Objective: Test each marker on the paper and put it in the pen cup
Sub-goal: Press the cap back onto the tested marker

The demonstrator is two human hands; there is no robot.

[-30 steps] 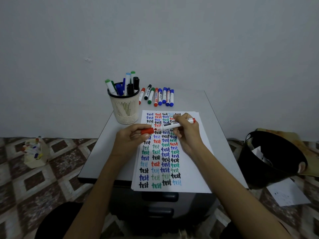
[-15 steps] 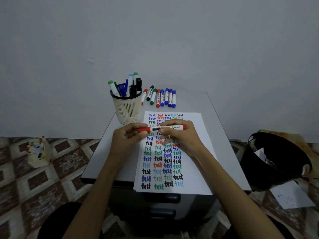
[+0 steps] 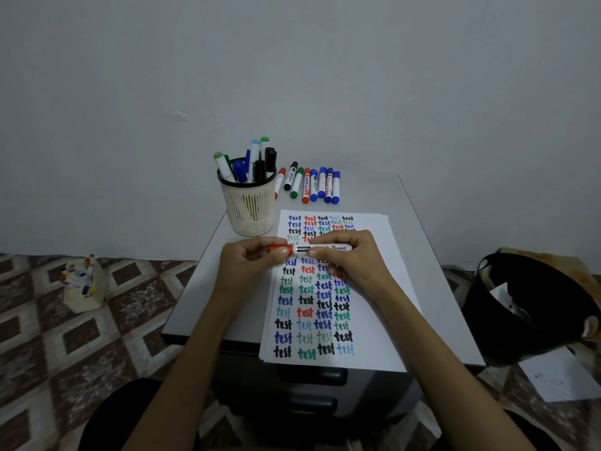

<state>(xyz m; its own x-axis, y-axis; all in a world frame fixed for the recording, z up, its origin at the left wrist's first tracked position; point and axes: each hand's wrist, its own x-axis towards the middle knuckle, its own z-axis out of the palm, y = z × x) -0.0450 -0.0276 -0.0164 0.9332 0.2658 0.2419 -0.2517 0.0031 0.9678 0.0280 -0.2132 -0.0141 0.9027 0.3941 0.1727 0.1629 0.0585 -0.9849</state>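
Levelled since a second ago, the red marker [image 3: 320, 248] hovers over the paper [image 3: 374, 320] just in front of the pen cup [image 3: 250, 209], long axis crosswise. The left hand [image 3: 250, 270] pinches its cap end, the right hand [image 3: 356, 266] curls its fingers round the barrel; the left is nearer the cup.

loose markers [image 3: 313, 185]: 8 | held marker [image 3: 300, 248]: 1 | pen cup [image 3: 250, 206]: 1 | paper stack [image 3: 374, 255]: 1 | black bin [image 3: 536, 304]: 1

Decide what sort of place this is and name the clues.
Probably a room at home, not a proper office: a small drawer cabinet serves as the desk, the floor is patterned tile, and a black bin stands beside it.
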